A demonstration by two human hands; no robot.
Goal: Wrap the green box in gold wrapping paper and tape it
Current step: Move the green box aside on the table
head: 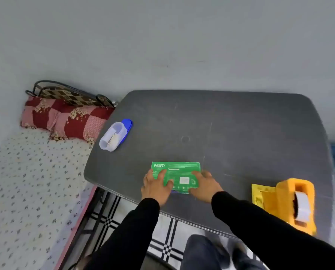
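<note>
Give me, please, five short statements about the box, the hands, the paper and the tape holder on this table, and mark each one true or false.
1. Both hands are on the green box. True: the left hand and the right hand lie on its two ends.
2. The green box is already wrapped in gold paper. False: it is bare, its print visible.
3. The gold wrapping paper lies beside the yellow tape dispenser, to the right of the box. True.
4. The tape dispenser stands on the bed. False: it stands on the dark table.
5. The clear container near the table's left edge has a red lid. False: its lid is blue.
</note>
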